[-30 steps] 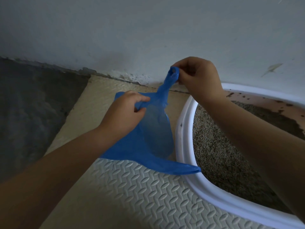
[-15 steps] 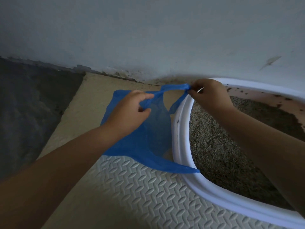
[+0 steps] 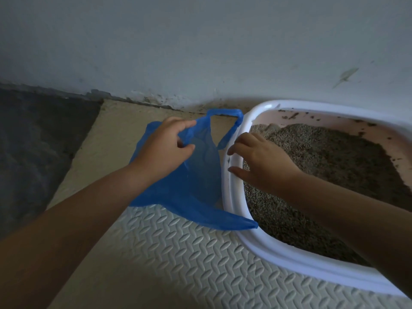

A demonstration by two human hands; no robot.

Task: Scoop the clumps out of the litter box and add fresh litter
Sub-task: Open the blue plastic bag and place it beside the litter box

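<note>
With the fingers [image 3: 186, 125] and thumb of the left hand [image 3: 162, 150] curled toward each other, pinches the top edge of a thin blue plastic carrier bag [image 3: 194, 188], just below one handle strip. Clamps only the film.

With the fingers [image 3: 239, 146] of the right hand [image 3: 262, 160] spread apart and nearly straight, reaches across the left rim of a white oval plastic litter box [image 3: 289, 262]. Holds nothing there. Brings the thumb down at the rim's inner edge; touching or just above it, cannot tell.

Between the two hands, the bag, slack on the floor and pressed up against the outside of the box. At the far end, its other handle loop [image 3: 225, 112], leaning on the box's far-left corner. At the near end, one pointed corner of the bag lying over the white rim.

Inside the box, under the right wrist and forearm, a bed of grey-brown granular litter [image 3: 323, 166], darker toward the right. Above it, a pale pink inner wall [image 3: 334, 118] flecked with dark specks.

Under bag and box, a cream foam mat embossed with small oval treads [image 3: 178, 253]. To its left, dark grey bare floor [image 3: 33, 141]. Behind everything, a pale grey-blue painted wall [image 3: 200, 41], grimy along its foot.
</note>
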